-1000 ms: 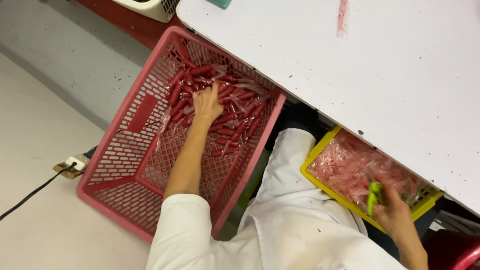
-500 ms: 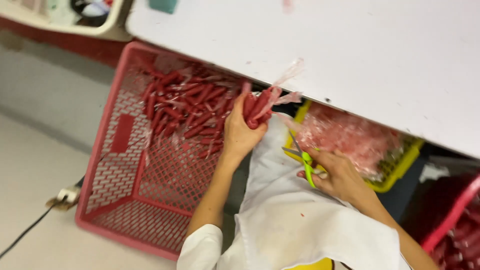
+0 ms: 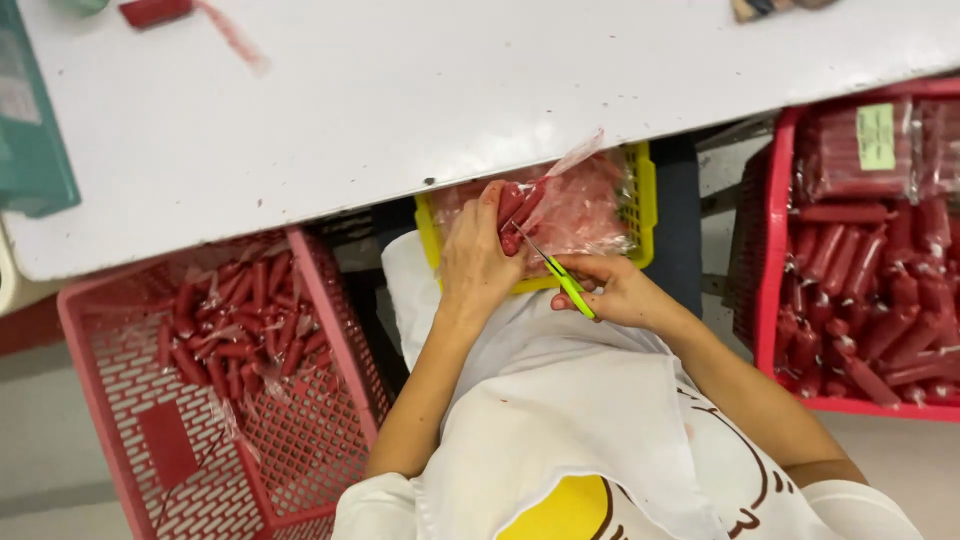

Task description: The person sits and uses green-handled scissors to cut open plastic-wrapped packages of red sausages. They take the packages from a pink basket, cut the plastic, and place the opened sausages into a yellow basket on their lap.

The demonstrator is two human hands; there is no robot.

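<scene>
Cutting step: left hand (image 3: 478, 262) clenches a wrapped red sausage pack (image 3: 518, 212) over the yellow basket (image 3: 643, 190), right hand (image 3: 620, 293) grips green scissors (image 3: 560, 275) (blades at the wrapper), so next likely needs a clean snip.

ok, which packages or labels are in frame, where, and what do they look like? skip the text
Clear plastic pack of red sausages: held in left hand, above yellow basket.
Clear-wrapped red sausage packs: top of the red crate at right.
Pale green rectangular label: on those wrapped packs.
Loose wrapped sausages: pink crate, left.
</scene>
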